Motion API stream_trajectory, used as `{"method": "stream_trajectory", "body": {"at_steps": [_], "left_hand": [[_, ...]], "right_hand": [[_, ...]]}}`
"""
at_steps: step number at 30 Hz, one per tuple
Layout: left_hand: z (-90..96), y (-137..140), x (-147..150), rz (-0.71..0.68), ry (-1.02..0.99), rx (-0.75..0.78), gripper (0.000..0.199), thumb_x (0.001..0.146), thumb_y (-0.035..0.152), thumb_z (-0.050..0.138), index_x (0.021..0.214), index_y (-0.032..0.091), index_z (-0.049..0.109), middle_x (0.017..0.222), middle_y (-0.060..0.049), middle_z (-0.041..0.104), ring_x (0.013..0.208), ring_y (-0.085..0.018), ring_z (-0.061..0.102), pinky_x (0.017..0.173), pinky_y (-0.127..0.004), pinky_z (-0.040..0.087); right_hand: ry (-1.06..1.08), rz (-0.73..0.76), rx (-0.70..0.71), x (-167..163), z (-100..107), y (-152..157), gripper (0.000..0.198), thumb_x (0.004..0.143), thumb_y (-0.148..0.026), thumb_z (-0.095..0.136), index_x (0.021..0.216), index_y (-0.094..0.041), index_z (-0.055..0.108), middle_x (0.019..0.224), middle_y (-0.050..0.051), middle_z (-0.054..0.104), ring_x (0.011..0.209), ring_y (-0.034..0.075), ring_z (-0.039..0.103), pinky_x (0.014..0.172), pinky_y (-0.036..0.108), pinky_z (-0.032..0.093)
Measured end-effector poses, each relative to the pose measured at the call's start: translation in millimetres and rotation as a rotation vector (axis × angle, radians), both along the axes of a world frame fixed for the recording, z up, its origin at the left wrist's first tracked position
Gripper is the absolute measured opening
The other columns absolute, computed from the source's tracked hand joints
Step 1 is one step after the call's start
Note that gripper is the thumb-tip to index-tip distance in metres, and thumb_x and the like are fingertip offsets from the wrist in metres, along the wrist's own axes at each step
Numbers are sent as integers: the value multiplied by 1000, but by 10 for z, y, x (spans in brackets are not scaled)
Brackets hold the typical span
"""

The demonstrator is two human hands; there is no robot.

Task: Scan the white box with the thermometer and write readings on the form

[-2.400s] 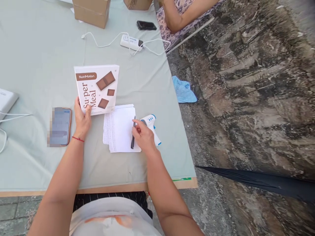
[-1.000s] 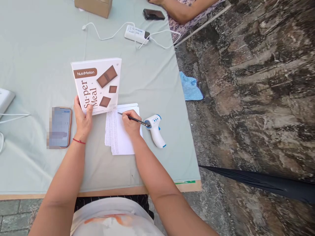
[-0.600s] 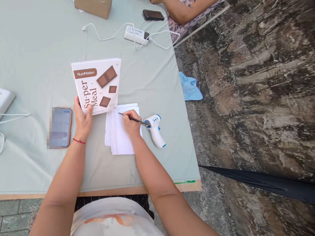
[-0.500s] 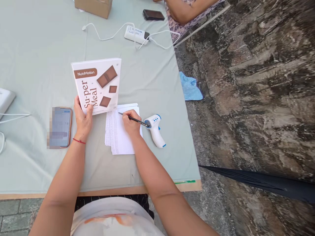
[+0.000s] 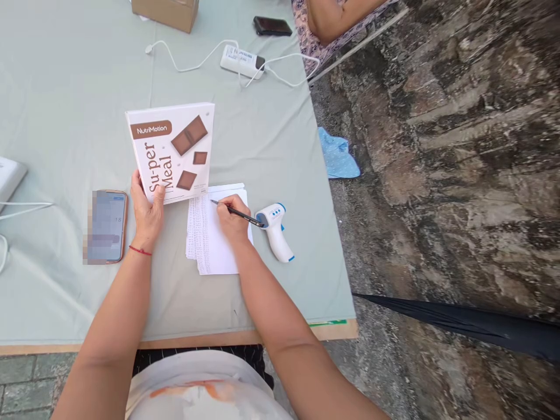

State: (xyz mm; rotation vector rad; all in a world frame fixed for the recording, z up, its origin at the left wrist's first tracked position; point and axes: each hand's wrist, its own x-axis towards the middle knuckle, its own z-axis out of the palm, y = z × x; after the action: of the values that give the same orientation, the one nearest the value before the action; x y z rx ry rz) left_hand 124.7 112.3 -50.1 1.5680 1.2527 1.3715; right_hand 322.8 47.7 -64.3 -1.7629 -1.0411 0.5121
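A white box printed with brown chocolate pieces stands tilted on the green-grey tablecloth. My left hand grips its lower left corner. My right hand holds a black pen, whose tip touches a white sheet of paper with rows of small writing down its left side. The sheet lies just right of the box. A white and blue infrared thermometer lies beside my right hand.
A phone lies left of my left hand. Farther back are a white power strip with cables, a black phone, a cardboard box and another person's arm. A blue cloth and a black umbrella lie on the stone ground.
My right hand has taken the pen from lying along the paper's right side into a writing grip and moved up to the top of the sheet. The box stays held.
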Motion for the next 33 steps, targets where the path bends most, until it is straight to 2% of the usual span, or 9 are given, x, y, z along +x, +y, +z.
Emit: {"method": "stream_trajectory", "body": {"at_steps": [5,15,23,29,33], "left_hand": [[-4,3,1,7,-4,-7,63,95,67,54,141,24,44,138,-12,54,130,-26,53,113,-46,41],[-10,4,-6,7,15,4,65,96,67,53,143,24,42,138,-13,54,130,-25,53,113,-44,41],[-30,15,-5,4,8,2,64,95,67,53,142,24,44,137,-12,54,129,-26,54,112,-44,42],[-16,8,-6,-6,2,-2,66,95,67,54,144,24,42,139,-13,53,131,-26,52,113,-45,41],[-20,4,-2,-9,-8,-26,66,95,68,54,143,24,41,140,-13,52,132,-27,51,115,-47,40]], "right_hand": [[10,-54,13,6,-15,3,11,71,-32,50,64,-25,53,62,-2,58,63,17,50,61,30,44],[23,-33,-30,1,-3,7,8,70,-29,50,64,-24,52,61,-3,55,64,17,49,61,29,43],[-10,-66,15,5,-17,7,11,72,-30,49,64,-24,52,61,-3,55,63,16,48,61,29,42],[21,-31,-44,1,-9,11,9,73,-25,50,64,-24,49,61,-3,52,63,16,47,60,29,41],[-7,-67,-9,16,-29,-5,9,72,-25,50,64,-24,49,61,-3,51,63,16,47,61,29,42]]}}
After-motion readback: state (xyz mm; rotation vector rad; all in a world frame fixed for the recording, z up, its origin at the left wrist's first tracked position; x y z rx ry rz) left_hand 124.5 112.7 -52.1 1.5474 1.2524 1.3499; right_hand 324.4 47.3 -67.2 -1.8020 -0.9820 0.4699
